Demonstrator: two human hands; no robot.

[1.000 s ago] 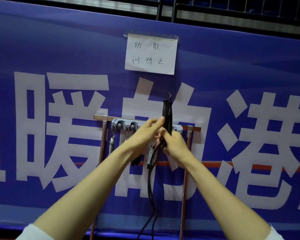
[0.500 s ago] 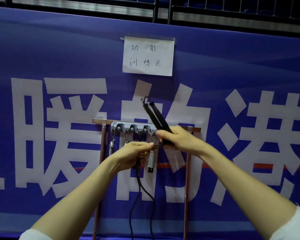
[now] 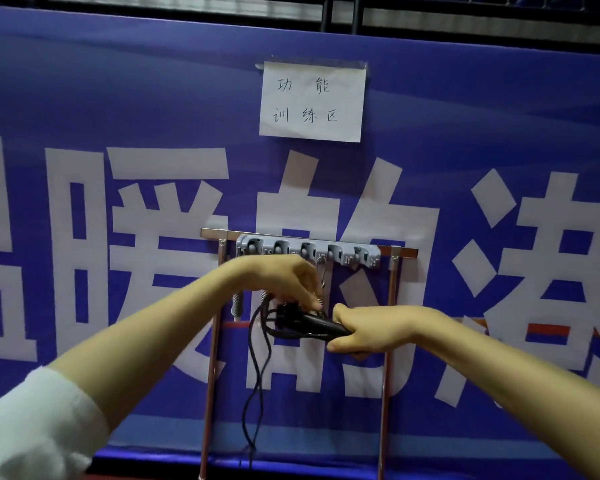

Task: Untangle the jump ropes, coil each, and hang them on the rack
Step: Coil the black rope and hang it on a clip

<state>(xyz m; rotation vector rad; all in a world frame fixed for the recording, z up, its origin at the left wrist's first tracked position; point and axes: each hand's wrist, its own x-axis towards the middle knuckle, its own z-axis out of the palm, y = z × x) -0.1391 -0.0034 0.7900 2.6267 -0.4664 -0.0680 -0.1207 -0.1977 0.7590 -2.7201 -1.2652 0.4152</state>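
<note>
**Lighting and picture quality, head view**

Light: dim, even, indoor, darkening toward the corners. Blue fabric banner with large white characters (image 3: 465, 98): soft sheen, faint fold shadows. White taped paper sign (image 3: 312, 102): brightest item, sharp. Left hand (image 3: 284, 282) and white sleeve cuff (image 3: 39, 420): motion-blurred. Edges: slight wide-angle bowing.

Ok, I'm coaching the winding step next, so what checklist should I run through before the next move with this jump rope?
1. Handles secured: right hand grips the black handles, lying level. Ok.
2. Left hand on the cord: its fingers reach the strands by the handle ends, grip blurred. Cannot tell.
3. Cord coiled: it hangs below in long loose loops. Not ok.
4. Cord free of tangles: strands bunch near the handles. Cannot tell.
5. Spare hook: the hook strip has rightmost hooks that look bare. Ok.
6. Cord clear of the hanging springs: they overlap in view. Cannot tell.
</note>
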